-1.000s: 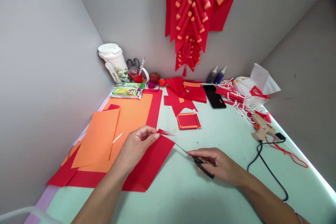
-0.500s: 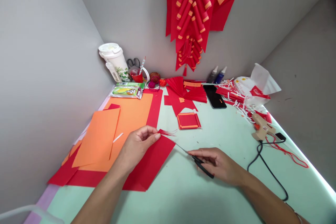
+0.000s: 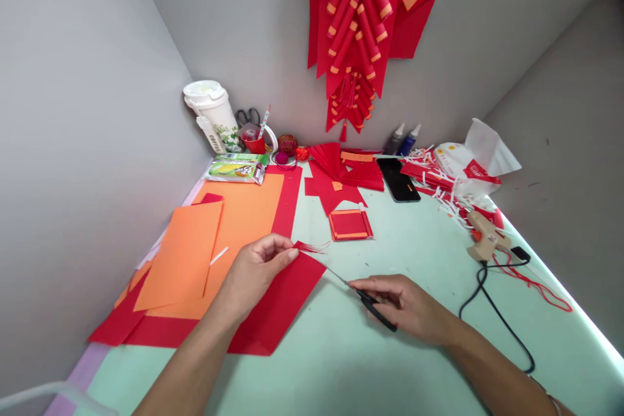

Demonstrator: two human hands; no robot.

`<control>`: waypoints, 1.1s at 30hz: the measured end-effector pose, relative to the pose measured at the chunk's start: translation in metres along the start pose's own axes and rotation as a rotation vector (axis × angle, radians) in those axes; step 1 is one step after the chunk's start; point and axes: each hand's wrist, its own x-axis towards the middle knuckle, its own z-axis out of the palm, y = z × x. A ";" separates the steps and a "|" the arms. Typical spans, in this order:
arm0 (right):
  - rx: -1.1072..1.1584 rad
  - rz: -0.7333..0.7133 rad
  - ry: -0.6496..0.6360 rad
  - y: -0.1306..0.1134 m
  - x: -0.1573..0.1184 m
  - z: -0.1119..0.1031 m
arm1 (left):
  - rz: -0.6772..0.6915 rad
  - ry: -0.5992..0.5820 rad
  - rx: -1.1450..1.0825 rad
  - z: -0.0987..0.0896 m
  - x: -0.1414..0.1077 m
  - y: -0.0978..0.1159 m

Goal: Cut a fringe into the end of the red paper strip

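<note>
Between thumb and fingers, my left hand (image 3: 266, 266) pinches a small piece of red paper (image 3: 308, 247) whose right end is cut into thin fringe strands. My right hand (image 3: 397, 305) is closed round the black handles of a pair of scissors (image 3: 373, 309). The blades point up and left toward the fringe, close to the corner of a red paper sheet (image 3: 285, 302) beneath my left hand. Whether the blades touch any paper, I cannot tell. Orange sheets (image 3: 180, 253) lie on more red paper to the left.
A small red and orange framed square (image 3: 350, 224) lies ahead, with a phone (image 3: 398, 180) beyond it. On the right are a glue gun (image 3: 485, 234) with its black cord, and paper shreds (image 3: 451, 205). A white cup (image 3: 212, 110) stands back left; red firecracker decorations (image 3: 358, 19) hang on the wall.
</note>
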 end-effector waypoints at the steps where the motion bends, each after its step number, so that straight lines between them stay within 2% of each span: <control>1: 0.001 0.001 -0.002 0.000 0.000 0.000 | 0.002 0.003 0.005 0.000 0.000 0.000; 33: -0.010 -0.016 -0.015 0.000 -0.002 -0.003 | -0.009 0.005 -0.004 0.001 -0.003 0.003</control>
